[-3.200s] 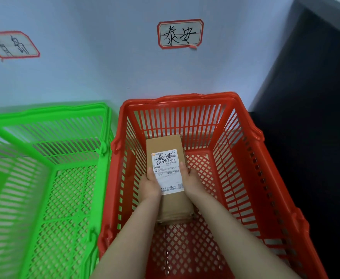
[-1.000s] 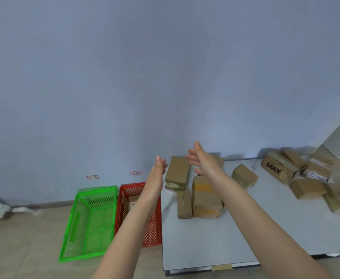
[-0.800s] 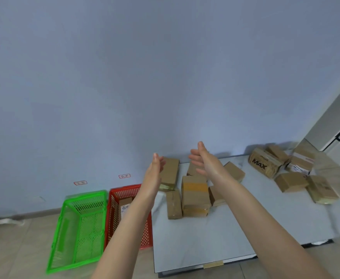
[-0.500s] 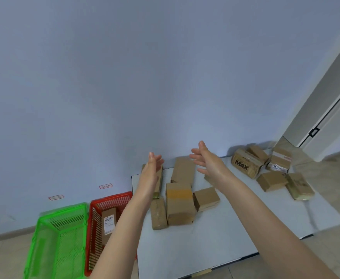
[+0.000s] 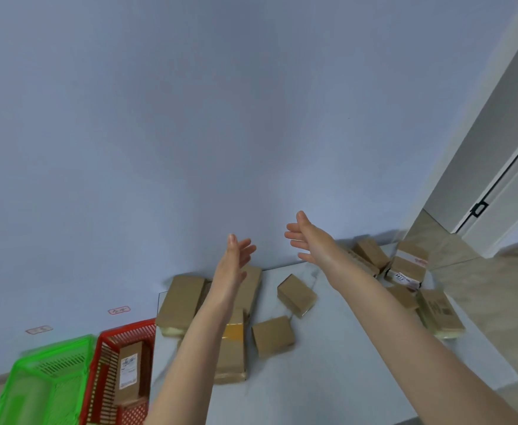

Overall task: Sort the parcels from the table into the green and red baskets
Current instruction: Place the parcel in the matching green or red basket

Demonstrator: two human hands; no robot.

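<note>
– Both arms have swung away from the red slatted plastic basket (image 5: 98, 372), where one labelled brown cardboard parcel (image 5: 129, 372) lies, up over the pale grey tabletop (image 5: 328, 378)
– Left hand (image 5: 234, 256), right hand (image 5: 308, 237): fingers spread, holding nothing. Fetching the next one, I'd say: reach down, take the small brown cardboard box (image 5: 272, 335), check its label

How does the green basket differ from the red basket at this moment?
The green basket shows no parcel inside; the red basket holds one white-labelled parcel. The red basket stands right beside the table; the green basket lies beyond it, further left. The colours differ, green against red. Both are slatted plastic and open on top.
</note>
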